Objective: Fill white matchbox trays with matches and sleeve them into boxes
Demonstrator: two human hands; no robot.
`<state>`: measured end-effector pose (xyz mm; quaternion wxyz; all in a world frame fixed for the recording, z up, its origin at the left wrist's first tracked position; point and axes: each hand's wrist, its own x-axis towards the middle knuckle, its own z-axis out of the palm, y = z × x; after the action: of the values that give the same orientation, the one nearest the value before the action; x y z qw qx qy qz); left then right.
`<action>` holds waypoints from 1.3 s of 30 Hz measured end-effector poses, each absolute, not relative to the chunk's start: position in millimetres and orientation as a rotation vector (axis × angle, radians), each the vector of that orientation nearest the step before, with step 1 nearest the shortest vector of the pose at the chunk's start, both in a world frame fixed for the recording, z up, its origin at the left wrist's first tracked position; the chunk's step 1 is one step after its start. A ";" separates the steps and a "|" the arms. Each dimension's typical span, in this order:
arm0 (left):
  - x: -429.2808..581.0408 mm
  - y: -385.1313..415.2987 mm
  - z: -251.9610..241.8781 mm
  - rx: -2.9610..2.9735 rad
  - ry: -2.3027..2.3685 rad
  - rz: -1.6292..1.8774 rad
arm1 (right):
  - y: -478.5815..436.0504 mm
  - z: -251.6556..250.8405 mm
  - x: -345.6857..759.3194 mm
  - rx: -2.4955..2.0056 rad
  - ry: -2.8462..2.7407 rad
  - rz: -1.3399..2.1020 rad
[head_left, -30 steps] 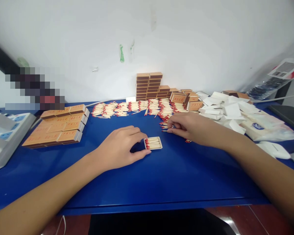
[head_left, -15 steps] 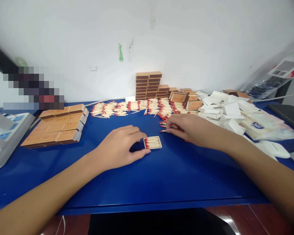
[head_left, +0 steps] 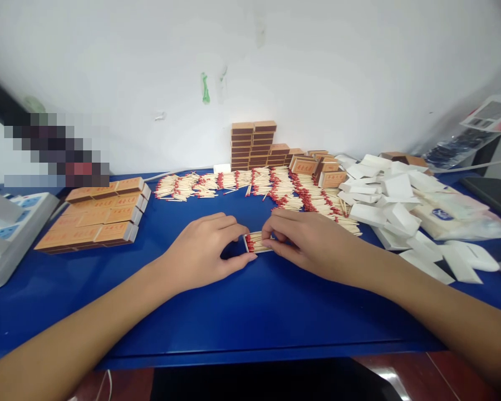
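Observation:
A small white matchbox tray point(head_left: 254, 243) with red-tipped matches in it lies on the blue table point(head_left: 242, 312). My left hand point(head_left: 204, 250) grips the tray's left end between thumb and fingers. My right hand point(head_left: 304, 240) covers the tray's right end, fingers curled and pinched over the matches; whether it holds any is hidden. A long band of loose matches point(head_left: 250, 184) runs across the table behind both hands.
Filled tan matchboxes lie in a flat block point(head_left: 100, 214) at the left and stand stacked point(head_left: 254, 145) against the wall. White empty trays point(head_left: 392, 195) pile up at the right beside plastic bags point(head_left: 459, 214). A grey power strip point(head_left: 4, 231) sits at the far left.
My right hand has moved left from the loose matches onto the tray. My left hand has stayed on the tray.

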<state>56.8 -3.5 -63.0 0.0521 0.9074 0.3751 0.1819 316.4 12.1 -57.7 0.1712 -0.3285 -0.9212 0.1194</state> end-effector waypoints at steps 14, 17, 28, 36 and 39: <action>55.9 -4.3 -62.6 2.746 1.136 0.555 | 12.1 -55.2 317.1 -0.943 -2.632 0.338; 55.6 -3.9 -62.9 2.760 1.127 0.558 | 13.5 -54.8 319.4 -0.973 -2.652 0.343; 55.5 -3.6 -64.1 2.749 1.122 0.566 | 30.1 -53.2 333.9 -1.068 -2.571 0.241; 53.8 -6.1 -61.5 2.739 1.141 0.545 | 56.7 -56.3 357.9 -1.365 -2.656 0.133; 53.8 -5.9 -61.8 2.745 1.130 0.550 | 55.0 -55.6 354.6 -1.321 -2.641 0.121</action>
<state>53.8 -5.9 -61.8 0.0611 0.9076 0.3736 0.1818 354.6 55.0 -55.6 0.0931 -0.4451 -0.8897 0.0407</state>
